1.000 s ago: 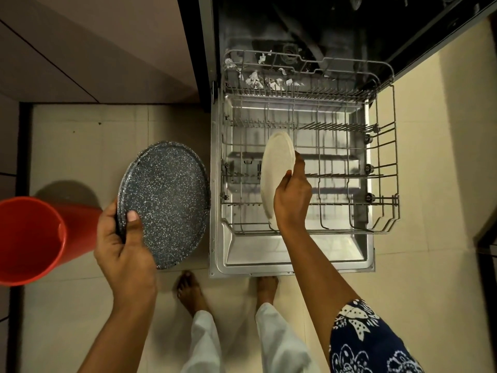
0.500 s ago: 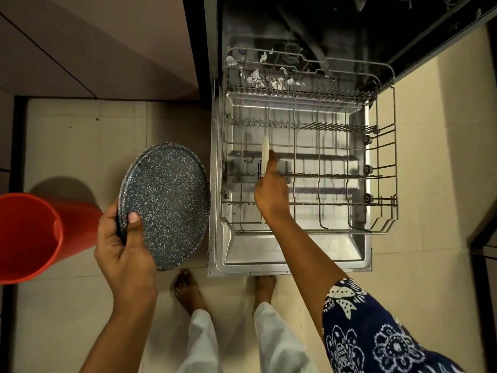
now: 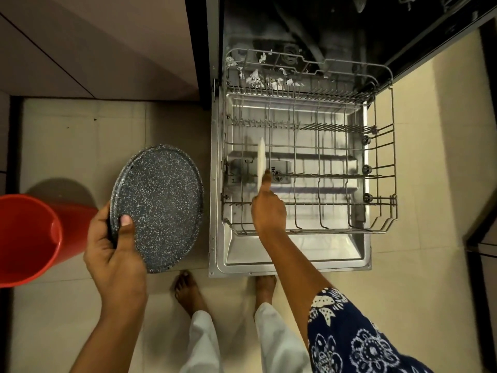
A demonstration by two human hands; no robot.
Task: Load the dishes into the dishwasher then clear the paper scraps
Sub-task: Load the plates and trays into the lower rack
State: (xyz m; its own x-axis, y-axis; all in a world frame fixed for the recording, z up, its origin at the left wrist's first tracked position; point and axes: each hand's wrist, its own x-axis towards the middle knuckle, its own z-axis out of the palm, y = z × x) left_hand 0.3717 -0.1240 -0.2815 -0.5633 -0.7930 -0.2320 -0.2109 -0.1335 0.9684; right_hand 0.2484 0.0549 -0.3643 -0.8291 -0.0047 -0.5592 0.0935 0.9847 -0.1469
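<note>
A white plate (image 3: pixel 261 157) stands on edge in the left part of the pulled-out lower rack (image 3: pixel 387 211) of the open dishwasher. My right hand (image 3: pixel 267 208) reaches into the rack and grips the plate's near rim, thumb up against it. My left hand (image 3: pixel 113 246) holds a round dark speckled plate (image 3: pixel 158 205) by its left rim, tilted, above the floor to the left of the dishwasher door. White paper scraps (image 3: pixel 266 79) lie scattered at the back of the rack.
A red bucket (image 3: pixel 27 238) stands on the tiled floor at the far left. The dishwasher door (image 3: pixel 295 254) lies open flat in front of my bare feet (image 3: pixel 188 292). A beige cabinet front fills the upper left.
My right hand turned the white plate from face-on to edge-on and lowered it between the rack's tines. The left hand with the speckled plate has barely moved.
</note>
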